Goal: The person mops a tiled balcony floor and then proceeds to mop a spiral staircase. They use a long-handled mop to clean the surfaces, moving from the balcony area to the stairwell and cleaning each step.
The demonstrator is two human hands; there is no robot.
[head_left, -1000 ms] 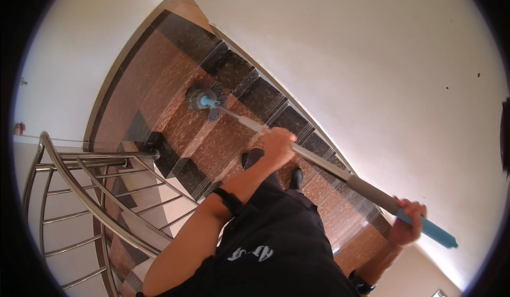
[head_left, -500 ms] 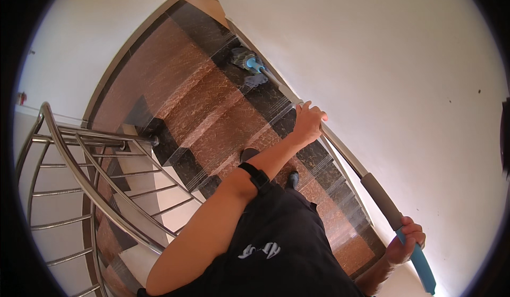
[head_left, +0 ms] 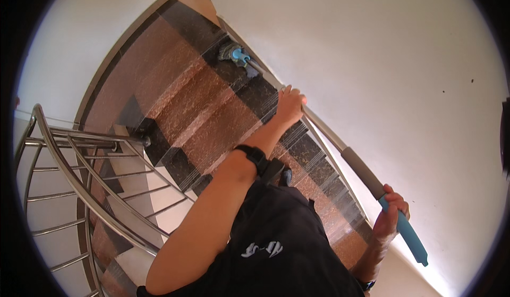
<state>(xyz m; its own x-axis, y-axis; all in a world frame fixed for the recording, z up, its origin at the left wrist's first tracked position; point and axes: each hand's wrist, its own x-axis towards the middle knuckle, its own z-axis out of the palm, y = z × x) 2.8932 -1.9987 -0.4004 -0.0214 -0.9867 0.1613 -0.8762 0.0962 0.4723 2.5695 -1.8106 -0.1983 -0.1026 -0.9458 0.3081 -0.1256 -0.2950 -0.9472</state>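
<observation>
1. The right hand (head_left: 390, 212) is closed round the turquoise end section (head_left: 410, 237) of the mop (head_left: 325, 128), beside the white wall (head_left: 404, 74).
2. Along that wall, the mop slants: a blunt turquoise end, then a thicker brownish-grey sleeve (head_left: 363, 173), then a slimmer, pale metallic pole (head_left: 332, 137).
3. Further along the same wall, the left hand (head_left: 290, 105) is wrapped round the pole.
4. Close to the wall's foot, the mop head (head_left: 228, 51) is on black stone, its ragged grey fringe spread beneath a round turquoise joint (head_left: 240, 56).
5. Reddish-brown steps (head_left: 207, 103) with black borders climb alongside the wall, reaching beyond the mop head.
</observation>
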